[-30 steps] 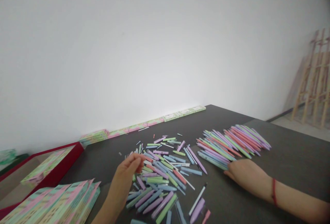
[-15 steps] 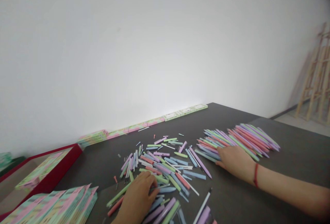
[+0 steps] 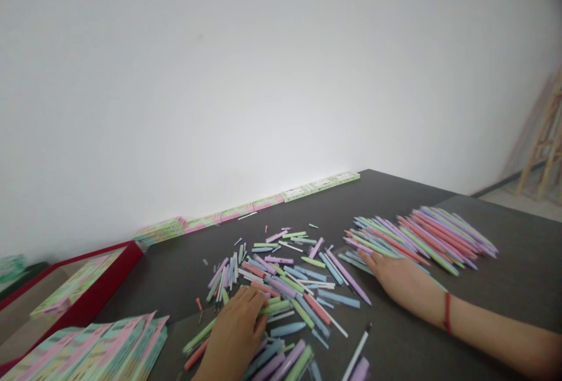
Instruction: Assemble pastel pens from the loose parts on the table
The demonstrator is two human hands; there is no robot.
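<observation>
My left hand (image 3: 237, 331) is low over a loose heap of pastel pen parts (image 3: 281, 284), fingers curled and thumb bent in. A green pen barrel (image 3: 277, 307) shows at its fingertips; the grip itself is partly hidden. Further right, my right hand (image 3: 397, 278), with a red cord at the wrist, lies with fingers stretched out against the near left end of a row of pastel pens (image 3: 395, 237). Part of a pale blue-green pen is covered by this hand. Between the hands, a purple pen (image 3: 351, 278) lies at a slant.
A fan of printed packets (image 3: 105, 346) lies at the lower left, before a red box (image 3: 105, 281) holding a printed carton. Flat printed boxes (image 3: 237, 208) line the wall. A white dark-tipped pen refill (image 3: 356, 352) lies near the front. Wooden easels (image 3: 544, 141) stand far right.
The view has shifted slightly, moving the table contents to the right in the picture. My right hand stays at the pens' near end, its fingers flatter. The green barrel's angle by my left hand has changed.
</observation>
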